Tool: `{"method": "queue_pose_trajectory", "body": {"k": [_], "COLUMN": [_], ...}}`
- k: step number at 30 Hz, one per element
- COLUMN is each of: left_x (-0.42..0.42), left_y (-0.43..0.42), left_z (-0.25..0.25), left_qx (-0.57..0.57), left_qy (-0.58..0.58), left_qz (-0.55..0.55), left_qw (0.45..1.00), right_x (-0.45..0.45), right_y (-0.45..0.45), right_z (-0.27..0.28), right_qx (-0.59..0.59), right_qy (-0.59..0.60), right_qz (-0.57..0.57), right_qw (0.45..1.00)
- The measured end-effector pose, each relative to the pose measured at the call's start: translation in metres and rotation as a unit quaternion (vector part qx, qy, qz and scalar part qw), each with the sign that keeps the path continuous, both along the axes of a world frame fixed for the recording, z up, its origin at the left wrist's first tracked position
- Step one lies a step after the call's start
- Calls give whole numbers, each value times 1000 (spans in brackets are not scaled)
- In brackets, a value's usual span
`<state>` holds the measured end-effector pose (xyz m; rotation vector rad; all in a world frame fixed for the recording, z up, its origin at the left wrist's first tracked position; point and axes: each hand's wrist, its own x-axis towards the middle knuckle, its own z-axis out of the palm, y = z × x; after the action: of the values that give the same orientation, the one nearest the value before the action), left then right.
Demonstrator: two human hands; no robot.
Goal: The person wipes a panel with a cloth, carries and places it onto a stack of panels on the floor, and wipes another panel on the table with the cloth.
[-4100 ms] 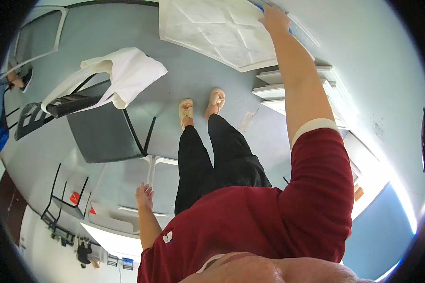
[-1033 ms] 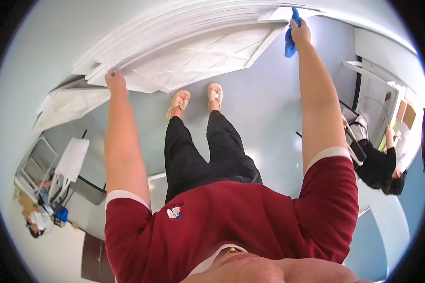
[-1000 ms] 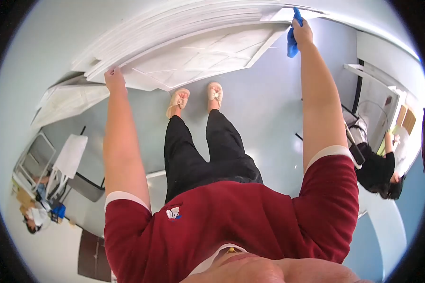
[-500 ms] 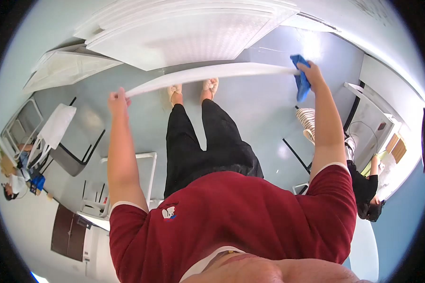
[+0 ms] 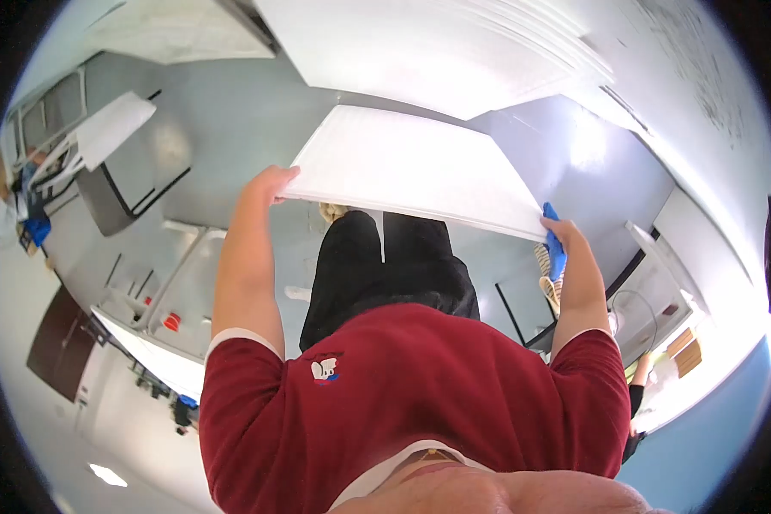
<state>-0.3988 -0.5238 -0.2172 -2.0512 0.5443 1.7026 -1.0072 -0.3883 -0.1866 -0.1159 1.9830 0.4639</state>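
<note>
A large flat white board (image 5: 411,167) is held in front of my body, above my legs. My left hand (image 5: 274,182) grips its left end, with the fingers closed round the edge. At the right end my right hand (image 5: 562,230) pinches the board's corner and also holds a blue cloth (image 5: 555,248), which hangs down beside the board. Beyond the held board, a stack of white boards (image 5: 437,51) leans against the wall.
More white panels (image 5: 180,34) stand at the upper left. A chair (image 5: 103,201) with a white bag (image 5: 111,128) is on the left. White table frames (image 5: 176,265) lie lower left. At the right are a white table (image 5: 668,265), a striped item (image 5: 546,278) and another person's arm (image 5: 642,370).
The board has come away from the leaning stack and towards my body, and its broad face now shows. Both hands have moved with it. The view has turned, shifting the room around me.
</note>
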Motion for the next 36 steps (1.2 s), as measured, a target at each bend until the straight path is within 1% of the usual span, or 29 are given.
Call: {"method": "queue_pose_trajectory", "body": {"k": [3,5,7,8,9,10,11,12,13,16,17,18,19,21,22,25,27,31,33,34,36], "left_x": [20,43,69,83,100,111,130,146,155,213,225,237,257,282,293,330,351,368,368,366,362], "left_y": [24,45,70,82,101,114,129,149,167,230,244,258,268,295,308,336,356,406,437,453,486], "left_z": [8,22,38,43,45,65,81,88,110,129,151,184,211,245,261,310,342,413,438,447,461], "left_qx": [-7,-9,-18,-27,-48,-87,-91,-106,-141,-185,-188,-189,-191,-239,-262,-274,-295,-331,-354,-366,-415], "left_qy": [14,26,43,52,61,14,23,13,0,-9,-19,-28,-40,-56,-64,-121,-136,-183,-218,-235,-233], "left_qz": [17,47,95,100,154,168,155,181,242,290,305,317,329,386,413,345,334,299,299,300,351], "left_qw": [1000,999,994,993,985,982,983,978,960,939,934,929,924,889,870,890,885,876,859,849,806], "right_x": [-1,-1,0,11,15,28,54,73,91,141,195,234,269,319,334,378,408,450,469,482,507], "right_y": [20,25,24,17,18,10,3,1,-2,-2,-6,-3,0,15,23,45,58,79,78,71,64], "right_z": [-3,2,-2,7,4,2,-4,-4,1,46,107,140,156,175,166,150,148,151,166,173,191], "right_qx": [-44,-50,-16,-20,-60,-62,-57,-50,-48,-49,-118,-156,-177,-206,-217,-241,-243,-281,-280,-272,-311], "right_qy": [1,-49,-30,-56,-106,-146,-175,-193,-203,-191,-232,-248,-260,-283,-290,-304,-299,-314,-283,-247,-231], "right_qz": [36,-1,51,50,110,107,115,119,117,86,187,236,260,291,311,345,360,303,311,332,361], "right_qw": [998,998,998,997,986,982,976,973,971,977,947,926,913,890,879,854,850,855,863,869,848]}}
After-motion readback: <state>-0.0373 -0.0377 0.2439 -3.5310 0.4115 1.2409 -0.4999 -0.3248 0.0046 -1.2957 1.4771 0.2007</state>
